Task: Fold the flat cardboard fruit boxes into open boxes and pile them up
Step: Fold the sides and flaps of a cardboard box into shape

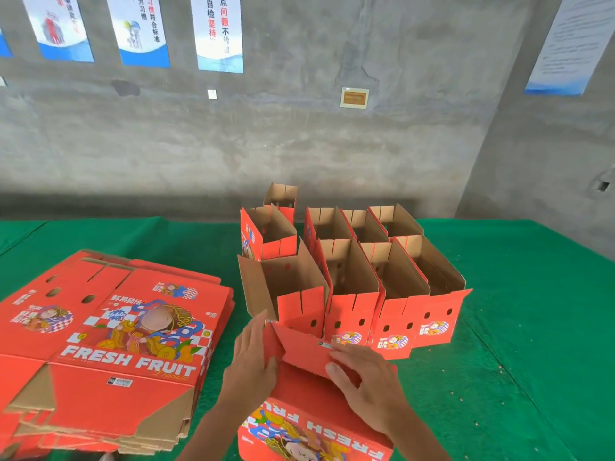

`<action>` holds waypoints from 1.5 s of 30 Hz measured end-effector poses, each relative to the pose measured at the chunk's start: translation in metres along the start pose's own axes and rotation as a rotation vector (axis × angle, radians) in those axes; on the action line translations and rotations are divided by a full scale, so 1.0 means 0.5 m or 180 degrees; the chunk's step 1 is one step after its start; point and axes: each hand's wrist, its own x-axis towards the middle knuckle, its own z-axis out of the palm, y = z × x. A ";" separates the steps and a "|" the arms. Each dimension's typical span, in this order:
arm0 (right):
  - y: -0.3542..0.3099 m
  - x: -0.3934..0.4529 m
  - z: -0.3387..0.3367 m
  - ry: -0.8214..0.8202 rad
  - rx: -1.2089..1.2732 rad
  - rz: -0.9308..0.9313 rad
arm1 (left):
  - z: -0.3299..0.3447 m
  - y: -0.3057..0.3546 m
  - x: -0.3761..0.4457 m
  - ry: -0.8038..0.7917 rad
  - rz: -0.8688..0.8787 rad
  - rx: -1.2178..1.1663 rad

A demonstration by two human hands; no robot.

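Rough grey concrete wall (299, 128) with posters (219, 31); green cloth-covered table (515, 294) below.

We see a green cloth (499, 294) covering the work surface. Behind it, a grey concrete wall (299, 134): blue-and-white posters (218, 31) along its top, a small framed plaque (354, 97) lower down, right of them.
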 end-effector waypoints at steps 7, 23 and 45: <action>0.009 0.012 0.028 -0.0452 -0.0903 -0.0168 | 0.019 0.014 0.007 -0.0486 -0.0318 0.0794; 0.037 0.016 -0.014 0.0348 0.0530 0.2175 | 0.017 0.006 0.056 -0.0179 -0.1013 0.1095; 0.130 -0.118 0.018 -0.1391 0.3542 0.3257 | 0.005 -0.018 0.075 -0.0208 -0.0973 0.1139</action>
